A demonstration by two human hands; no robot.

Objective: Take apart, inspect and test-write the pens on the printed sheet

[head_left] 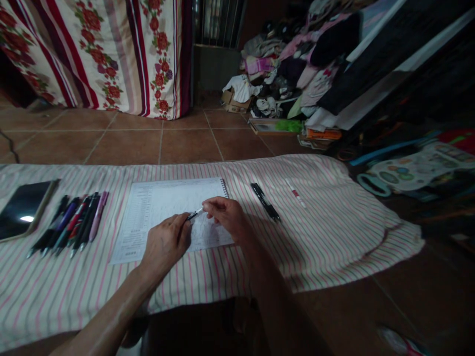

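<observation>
A slim pen (195, 214), dark at its left part and pale toward the right, is held between both hands over a spiral notebook (139, 210). My left hand (166, 241) grips the dark end, its fingers closed. At the pale end, the fingertips of my right hand (225, 213) pinch it. The notebook lies flat, with a printed column down its left side. Right of it rests a black pen or pen parts (265, 201), and farther right a thin white stick with a red band (296, 193). The exact parts inside my fingers are hidden.
Several pens (76, 222) lie side by side at the left, beside a dark-screened tablet or phone (24, 205). A striped cloth (326, 227) covers the table. Beyond are a floral curtain (122, 54), piled clothes (293, 69) and a plastic toy (415, 165).
</observation>
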